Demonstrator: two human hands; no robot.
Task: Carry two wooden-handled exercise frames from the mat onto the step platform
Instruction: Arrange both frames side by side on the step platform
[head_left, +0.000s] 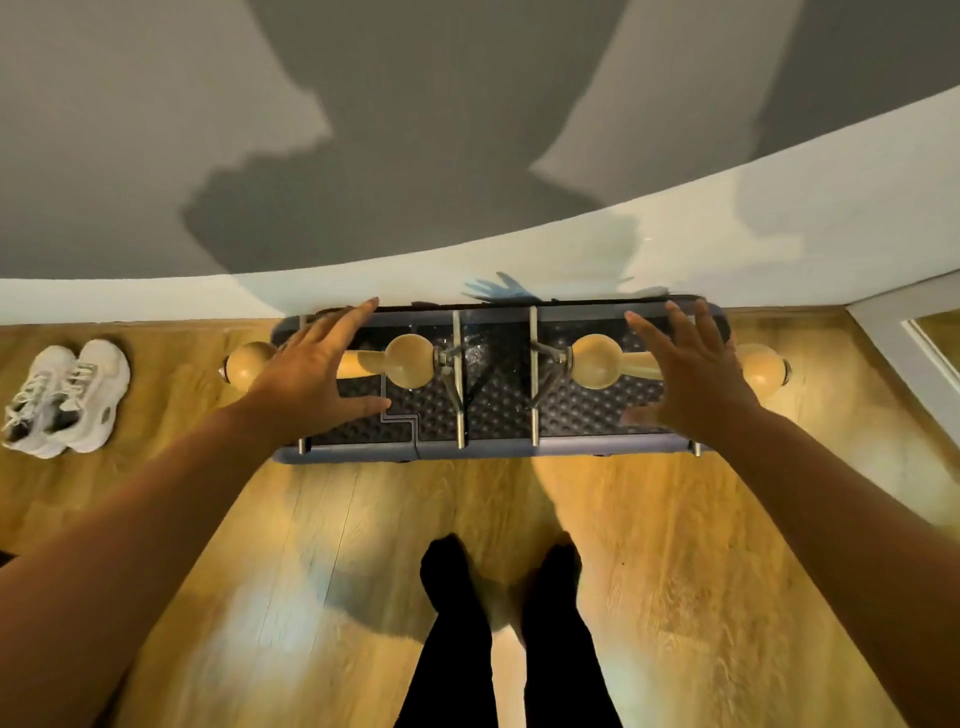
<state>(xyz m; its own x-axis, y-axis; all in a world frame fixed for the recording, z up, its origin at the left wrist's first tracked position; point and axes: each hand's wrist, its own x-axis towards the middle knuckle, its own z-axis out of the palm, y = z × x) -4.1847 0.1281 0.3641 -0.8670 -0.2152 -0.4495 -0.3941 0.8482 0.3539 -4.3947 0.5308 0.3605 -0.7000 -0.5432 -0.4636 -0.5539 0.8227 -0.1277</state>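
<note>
I see the step platform (498, 410) lying long-side against the pale base of the wall (675, 244), dark studded top, bluish rim. Both frames sit on it, end to end.

Left frame (410, 361): wooden handle runs left-right, round knob at each end; the outer knob overhangs the platform's left edge, above the floor. Its metal legs stand near the platform's middle.

Right frame (597, 361): mirror of the first, outer knob past the platform's right edge, metal legs close beside the other frame's legs, a narrow gap between them.

My left hand (311, 364) hovers flat over the left handle, fingers spread and straight, thumb out toward the platform's near side. Not closed around anything. Whether the palm touches the wood I cannot tell; the hand hides that stretch of the bar.

My right hand (691, 369) is the same over the right handle: fingers splayed, nothing gripped, contact with the bar hidden.

Both forearms bare, reaching in from the lower corners.

Wooden plank floor (322, 519) below. Two feet in black socks (498, 577) stand just short of the platform's near rim. A pair of white sneakers (67, 397) lies on the floor well to the left, by the wall.
</note>
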